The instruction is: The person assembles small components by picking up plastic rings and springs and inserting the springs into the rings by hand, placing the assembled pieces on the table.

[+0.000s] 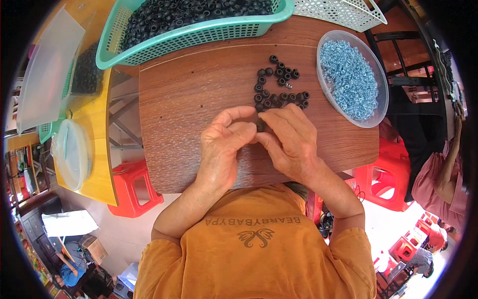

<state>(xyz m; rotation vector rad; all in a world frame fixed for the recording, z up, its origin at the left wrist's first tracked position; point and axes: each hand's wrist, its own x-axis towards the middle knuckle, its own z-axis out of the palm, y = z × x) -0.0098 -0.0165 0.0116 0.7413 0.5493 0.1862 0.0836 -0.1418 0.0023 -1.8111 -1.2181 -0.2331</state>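
Observation:
My left hand (224, 142) and my right hand (294, 137) meet over the wooden table, thumbs and fingertips pinched together. Between them shows a bit of a small black round part (260, 125), mostly covered by the fingers. Just beyond my hands lies a loose cluster of black round parts (266, 103) with hollow centres. More of these stand farther up (281, 72), next to a tiny clear or silvery piece (289, 86). To the right, a round clear tub (322, 82) holds many tiny translucent blue pieces (351, 79).
A green basket (199, 40) full of black parts stands at the table's far edge, beside a white perforated basket (343, 12). On the left, a yellow table (102, 149) bears a round clear lid or tub (73, 154). Red stools (134, 189) stand below. Other people sit in the background.

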